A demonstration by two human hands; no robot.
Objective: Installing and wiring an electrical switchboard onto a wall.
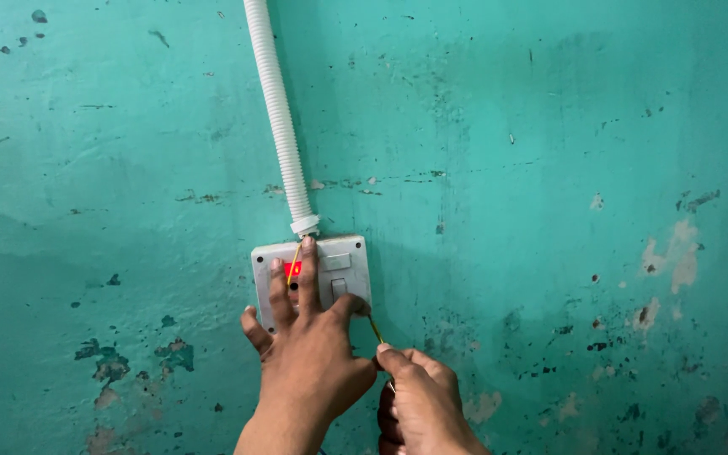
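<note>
The left hand (pixel 309 354) spread its fingers flat, steadying the grey switch box (pixel 312 271), while the right hand (pixel 421 400) pinched the yellow-green wire (pixel 376 329) taut.

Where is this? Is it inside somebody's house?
Probably indoors, maybe an older house or a workshop. A teal painted wall has chipped, flaking paint. A grey switch box sits on it, with a white ribbed pipe running up from the box.

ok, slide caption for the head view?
Left hand pressed flat on grey switch box on teal wall; right hand pinches thin wire beside it.
</note>
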